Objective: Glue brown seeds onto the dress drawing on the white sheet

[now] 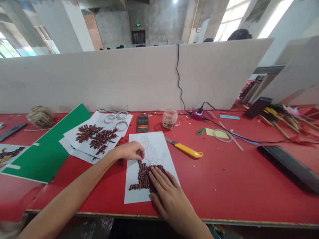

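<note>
A white sheet of paper (pixel 131 171) with a pencil drawing of a figure (pixel 149 149) lies on the red table. Dark red-brown beans (pixel 144 176) cover its lower part in close rows. My right hand (pixel 168 192) rests flat over the right side of the beans, fingers stretched out, hiding some of them. At the upper left corner of the bean rows, my left hand (pixel 131 151) is closed in a pinch, its fingertips at the paper. Whatever sits between those fingertips is too small to make out. Several loose beans (pixel 121 162) lie beside the sheet, under the left wrist.
Left stand a bean-covered tree picture (pixel 96 137), tape rings (pixel 121 126) and a green board (pixel 57 149). Behind the sheet are a phone (pixel 142 123) and glass jar (pixel 169 119). A yellow utility knife (pixel 188 150), purple power adapter (pixel 198 114) and black case (pixel 286 167) lie right.
</note>
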Motion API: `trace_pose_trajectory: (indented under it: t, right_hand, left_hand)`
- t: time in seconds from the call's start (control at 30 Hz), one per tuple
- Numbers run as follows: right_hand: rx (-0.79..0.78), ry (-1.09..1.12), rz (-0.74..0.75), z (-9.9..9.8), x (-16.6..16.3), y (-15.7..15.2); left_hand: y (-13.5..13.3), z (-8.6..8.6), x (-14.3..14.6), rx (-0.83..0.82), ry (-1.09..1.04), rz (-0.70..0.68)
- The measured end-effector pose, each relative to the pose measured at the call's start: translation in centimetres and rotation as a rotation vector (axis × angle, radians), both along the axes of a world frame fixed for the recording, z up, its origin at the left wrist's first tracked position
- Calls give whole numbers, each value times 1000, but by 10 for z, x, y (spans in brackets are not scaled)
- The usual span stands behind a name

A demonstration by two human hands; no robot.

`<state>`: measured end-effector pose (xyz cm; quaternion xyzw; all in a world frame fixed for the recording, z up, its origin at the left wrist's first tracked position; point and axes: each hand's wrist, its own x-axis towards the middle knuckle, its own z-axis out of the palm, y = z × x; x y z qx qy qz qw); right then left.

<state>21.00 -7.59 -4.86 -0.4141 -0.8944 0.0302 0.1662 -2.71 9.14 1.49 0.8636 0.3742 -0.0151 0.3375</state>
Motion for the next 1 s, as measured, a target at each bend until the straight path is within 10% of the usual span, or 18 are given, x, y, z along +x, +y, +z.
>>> trace_pose_trajectory:
  t: [0.2,0.47,1.0]
  right_hand:
    - [-15,-23,7,0,0,1]
    - [-16,-14,1,-4,0,1]
    - [13,23,-2,-5,1,1]
  left_hand:
    - [-37,-8,-11,223,-117,203]
    - [-125,-59,-4,673,101,303]
    - [-132,-72,0,687,-54,558]
